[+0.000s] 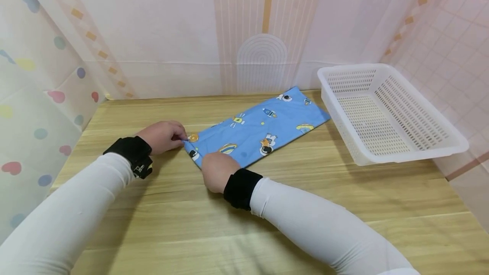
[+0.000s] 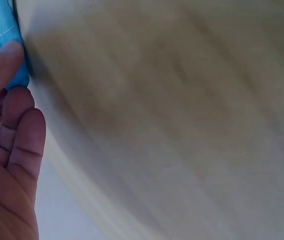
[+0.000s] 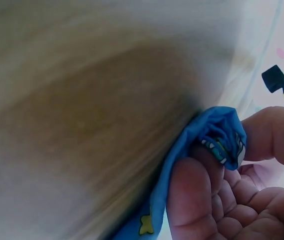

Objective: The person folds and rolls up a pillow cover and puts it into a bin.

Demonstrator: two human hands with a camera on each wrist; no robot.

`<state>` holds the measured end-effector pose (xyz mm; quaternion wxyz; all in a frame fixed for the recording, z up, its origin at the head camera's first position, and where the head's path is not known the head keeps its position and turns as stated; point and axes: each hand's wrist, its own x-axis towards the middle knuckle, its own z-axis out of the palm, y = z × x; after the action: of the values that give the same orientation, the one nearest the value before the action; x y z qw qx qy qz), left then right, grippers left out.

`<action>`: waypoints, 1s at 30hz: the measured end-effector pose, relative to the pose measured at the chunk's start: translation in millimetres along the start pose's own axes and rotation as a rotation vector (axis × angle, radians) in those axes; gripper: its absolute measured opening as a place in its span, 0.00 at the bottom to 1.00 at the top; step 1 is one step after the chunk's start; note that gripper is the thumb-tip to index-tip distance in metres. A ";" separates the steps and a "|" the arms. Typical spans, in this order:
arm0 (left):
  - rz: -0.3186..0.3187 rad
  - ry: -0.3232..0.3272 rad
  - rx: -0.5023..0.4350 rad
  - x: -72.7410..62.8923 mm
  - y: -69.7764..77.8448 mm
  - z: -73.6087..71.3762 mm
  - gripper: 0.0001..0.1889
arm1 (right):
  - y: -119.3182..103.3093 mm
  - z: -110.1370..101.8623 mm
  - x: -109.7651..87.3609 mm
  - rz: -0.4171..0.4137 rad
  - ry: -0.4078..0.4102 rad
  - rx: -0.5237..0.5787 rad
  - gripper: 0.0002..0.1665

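Note:
A blue cloth point(image 1: 252, 128) printed with astronauts, rockets and stars lies as a long folded strip, slanting across the wooden table. My left hand point(image 1: 164, 136) pinches the far corner of its left end; in the left wrist view, thumb and fingertips meet on the cloth's edge point(image 2: 2, 30). The near corner of that same end is held by my right hand point(image 1: 218, 172). Seen from the right wrist, thumb and fingers grip a small rolled bunch of the blue fabric point(image 3: 220, 116), its layers curled inward. The strip's other end reaches toward the back right.
A white perforated plastic basket point(image 1: 345, 133) stands at the right, close to the cloth's far end. Wood-grain tabletop point(image 1: 172, 224) stretches in front of the hands. Patterned curtains point(image 1: 160, 33) border the table at the back and sides.

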<state>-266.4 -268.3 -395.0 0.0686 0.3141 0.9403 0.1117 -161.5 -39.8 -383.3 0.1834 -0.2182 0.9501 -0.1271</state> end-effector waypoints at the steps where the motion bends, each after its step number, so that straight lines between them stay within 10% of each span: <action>1: 0.004 -0.002 0.010 1.3 0.5 -0.5 0.04 | 1.1 0.0 0.4 0.001 -0.002 0.006 0.13; 17: -0.183 -0.274 -0.216 27.1 -3.7 -12.5 0.09 | 13.3 1.4 5.4 0.028 -0.033 0.139 0.11; 24: -0.253 -0.215 -0.436 32.2 -2.0 -11.4 0.06 | 13.2 3.4 6.2 0.067 -0.018 0.149 0.17; 30: -0.254 -0.134 -0.381 36.7 -1.4 -10.8 0.06 | 14.4 2.5 8.3 0.058 -0.001 0.107 0.07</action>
<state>-298.4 -249.0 -387.1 0.2024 0.1817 0.9275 0.2564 -172.8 -31.5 -392.6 0.1988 -0.1802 0.9478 -0.1724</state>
